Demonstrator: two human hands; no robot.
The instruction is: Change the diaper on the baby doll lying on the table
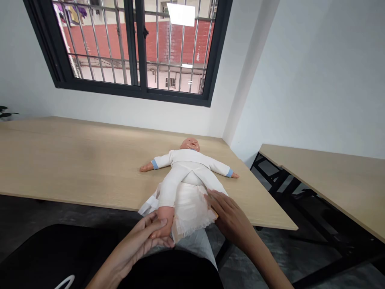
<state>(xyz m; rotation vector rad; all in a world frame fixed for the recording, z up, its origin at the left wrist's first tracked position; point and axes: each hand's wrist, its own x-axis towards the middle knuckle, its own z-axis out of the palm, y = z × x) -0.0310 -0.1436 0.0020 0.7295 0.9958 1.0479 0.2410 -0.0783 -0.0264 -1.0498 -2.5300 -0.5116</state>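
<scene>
A baby doll [190, 168] in a white suit with blue cuffs lies on its back on the wooden table [90, 160], arms spread and head towards the window. Under its hips a white diaper [191, 202] is spread, its frilled front end hanging towards me past the table's edge. My left hand [147, 233] is closed around the doll's bare lower leg and foot, thumb on top and fingers beneath. With fingers stretched out, my right hand [230, 214] rests over the doll's other leg and the diaper's right edge. That leg's lower part and my right thumb are mostly hidden.
A second wooden table [325, 168] with black legs stands to the right, across a gap. Behind the doll are a white wall and a barred window [138, 48]. A black seat [57, 249] is at the lower left.
</scene>
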